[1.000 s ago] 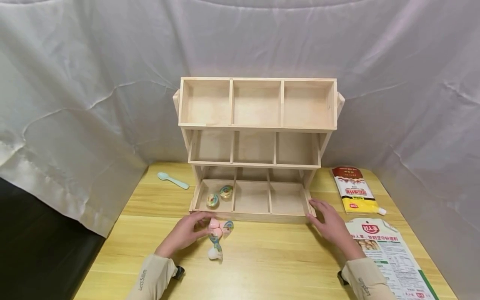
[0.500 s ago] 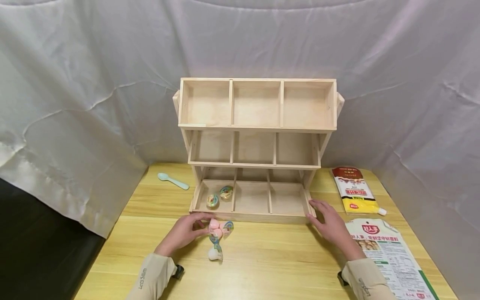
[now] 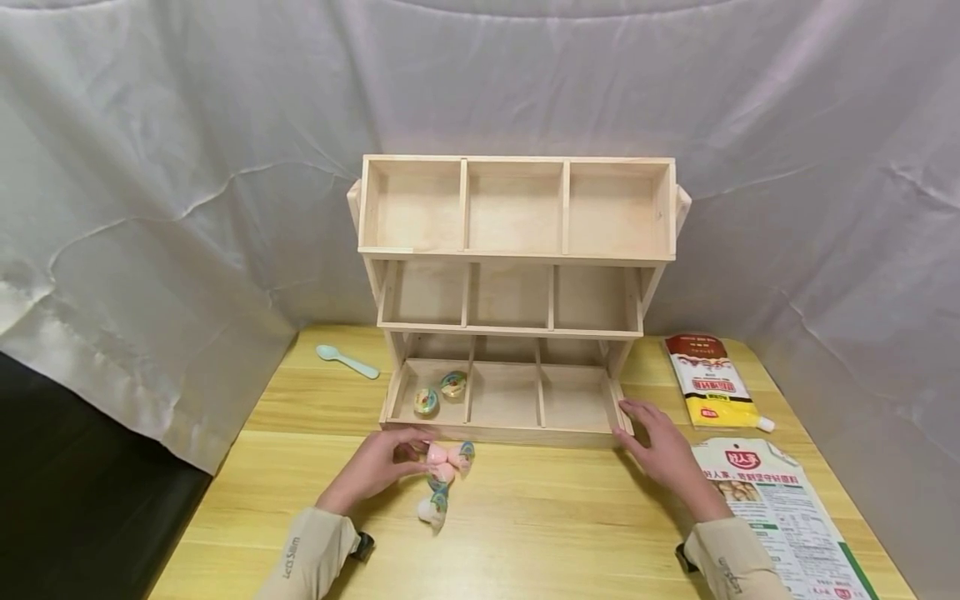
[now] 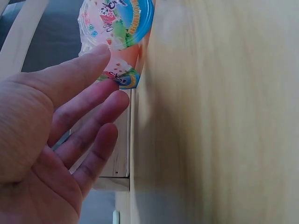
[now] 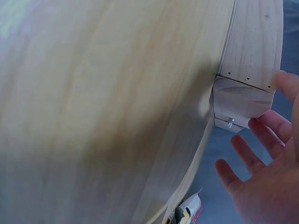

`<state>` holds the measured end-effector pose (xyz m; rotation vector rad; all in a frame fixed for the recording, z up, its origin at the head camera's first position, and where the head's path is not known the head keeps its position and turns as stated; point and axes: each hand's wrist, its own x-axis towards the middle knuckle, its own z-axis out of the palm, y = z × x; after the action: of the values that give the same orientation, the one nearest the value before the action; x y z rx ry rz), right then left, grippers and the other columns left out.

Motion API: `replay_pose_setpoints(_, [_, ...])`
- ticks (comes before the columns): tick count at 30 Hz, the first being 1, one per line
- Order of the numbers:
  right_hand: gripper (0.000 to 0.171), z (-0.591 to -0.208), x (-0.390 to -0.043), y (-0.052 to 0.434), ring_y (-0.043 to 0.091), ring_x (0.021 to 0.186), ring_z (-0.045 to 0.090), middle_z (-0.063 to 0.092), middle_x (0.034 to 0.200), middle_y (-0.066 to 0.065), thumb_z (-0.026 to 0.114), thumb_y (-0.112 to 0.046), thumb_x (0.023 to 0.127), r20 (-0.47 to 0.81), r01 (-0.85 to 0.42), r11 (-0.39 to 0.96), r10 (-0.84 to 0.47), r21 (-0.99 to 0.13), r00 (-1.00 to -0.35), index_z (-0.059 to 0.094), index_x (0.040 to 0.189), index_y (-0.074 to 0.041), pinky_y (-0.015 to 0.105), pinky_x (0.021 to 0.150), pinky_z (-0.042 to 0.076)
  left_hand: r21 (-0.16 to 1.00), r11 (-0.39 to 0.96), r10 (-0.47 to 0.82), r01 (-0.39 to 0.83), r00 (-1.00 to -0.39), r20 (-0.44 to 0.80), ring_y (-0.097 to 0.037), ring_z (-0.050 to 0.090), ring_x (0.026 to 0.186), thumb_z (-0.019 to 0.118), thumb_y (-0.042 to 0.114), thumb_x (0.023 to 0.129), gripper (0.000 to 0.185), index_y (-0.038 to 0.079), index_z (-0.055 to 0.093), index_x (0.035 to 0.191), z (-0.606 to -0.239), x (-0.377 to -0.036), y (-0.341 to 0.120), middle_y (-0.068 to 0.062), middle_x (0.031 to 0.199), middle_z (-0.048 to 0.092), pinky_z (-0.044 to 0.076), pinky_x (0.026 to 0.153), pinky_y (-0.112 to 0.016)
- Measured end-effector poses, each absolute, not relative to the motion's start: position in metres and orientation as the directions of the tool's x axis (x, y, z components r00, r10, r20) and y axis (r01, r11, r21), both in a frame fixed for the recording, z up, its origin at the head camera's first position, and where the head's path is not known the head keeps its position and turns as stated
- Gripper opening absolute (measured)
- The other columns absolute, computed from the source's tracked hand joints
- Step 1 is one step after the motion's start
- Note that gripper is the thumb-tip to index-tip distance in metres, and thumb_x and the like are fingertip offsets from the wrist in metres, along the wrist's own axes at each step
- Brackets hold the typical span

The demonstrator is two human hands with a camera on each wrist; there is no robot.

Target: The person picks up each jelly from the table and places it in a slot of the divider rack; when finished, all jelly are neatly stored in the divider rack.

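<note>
My left hand (image 3: 378, 467) pinches a pink jelly cup (image 3: 437, 452) between thumb and index finger, in front of the wooden tiered box. Its printed film lid (image 4: 114, 21) shows in the left wrist view, the other fingers spread loosely below. Another pink cup (image 3: 442, 473) and a whitish cup (image 3: 430, 512) lie close by on the table. Two yellowish jelly cups (image 3: 425, 402) sit in the bottom tier's left compartment. My right hand (image 3: 660, 442) holds the front right corner of the box (image 3: 510, 434), thumb at the front, fingers along the side.
The box rises in three tiers, each divided into three compartments. A pale green spoon (image 3: 347, 362) lies left of it. To the right are a red and yellow spouted pouch (image 3: 712, 383) and a flat printed packet (image 3: 780, 517). Grey cloth (image 3: 150, 208) hangs around the table.
My left hand and the pink and whitish cups have shifted slightly right, and the cups have turned a little. The right hand keeps its place at the box corner.
</note>
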<state>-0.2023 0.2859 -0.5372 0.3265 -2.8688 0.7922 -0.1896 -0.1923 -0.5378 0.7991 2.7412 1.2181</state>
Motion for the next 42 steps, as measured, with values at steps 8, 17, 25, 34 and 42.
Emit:
replay_pose_setpoints(8, [0.060, -0.537, -0.201, 0.286, 0.041, 0.130, 0.038, 0.042, 0.144, 0.016, 0.058, -0.044, 0.094, 0.204, -0.249, 0.836, -0.169, -0.489, -0.964, 0.046, 0.141, -0.009, 0.062, 0.105, 0.030, 0.704, 0.531, 0.495, 0.472, -0.847, 0.195, -0.014, 0.065, 0.085, 0.078, 0.026, 0.079, 0.049, 0.017, 0.063, 0.125, -0.541, -0.191, -0.187, -0.001, 0.117, 0.066, 0.055, 0.075, -0.027])
replay_pose_setpoints(17, [0.059, -0.535, -0.201, 0.285, 0.042, 0.131, 0.037, 0.041, 0.145, 0.016, 0.060, -0.041, 0.094, 0.186, -0.238, 0.836, -0.165, -0.495, -0.969, 0.045, 0.142, -0.010, 0.063, 0.105, 0.029, 0.687, 0.573, 0.486, 0.446, -0.860, 0.153, -0.014, 0.064, 0.092, 0.076, 0.032, 0.080, 0.051, 0.022, 0.060, 0.127, -0.543, -0.193, -0.185, 0.005, 0.117, 0.064, 0.054, 0.078, -0.028])
replay_pose_setpoints(25, [0.058, -0.536, -0.202, 0.285, 0.042, 0.131, 0.037, 0.041, 0.145, 0.015, 0.060, -0.039, 0.094, 0.183, -0.236, 0.837, -0.166, -0.493, -0.969, 0.045, 0.142, -0.010, 0.063, 0.105, 0.029, 0.700, 0.572, 0.485, 0.427, -0.865, 0.131, -0.013, 0.063, 0.091, 0.074, 0.030, 0.084, 0.048, 0.019, 0.059, 0.127, -0.543, -0.194, -0.184, 0.009, 0.103, 0.064, 0.053, 0.078, -0.026])
replay_pose_setpoints(34, [0.058, -0.534, -0.201, 0.285, 0.042, 0.131, 0.037, 0.042, 0.145, 0.016, 0.060, -0.040, 0.094, 0.189, -0.245, 0.836, -0.173, -0.490, -0.967, 0.046, 0.141, -0.010, 0.063, 0.105, 0.030, 0.665, 0.564, 0.489, 0.489, -0.847, 0.209, -0.014, 0.063, 0.092, 0.073, 0.027, 0.085, 0.044, 0.018, 0.059, 0.126, -0.530, -0.192, -0.183, 0.008, 0.103, 0.063, 0.055, 0.078, -0.029])
replay_pose_setpoints(42, [0.057, -0.530, -0.199, 0.284, 0.043, 0.130, 0.038, 0.042, 0.144, 0.017, 0.061, -0.038, 0.094, 0.199, -0.252, 0.837, -0.175, -0.486, -0.964, 0.046, 0.141, -0.008, 0.063, 0.104, 0.031, 0.665, 0.557, 0.489, 0.498, -0.843, 0.223, -0.013, 0.063, 0.093, 0.073, 0.028, 0.085, 0.045, 0.019, 0.058, 0.128, -0.515, -0.193, -0.178, 0.010, 0.106, 0.062, 0.054, 0.079, -0.028])
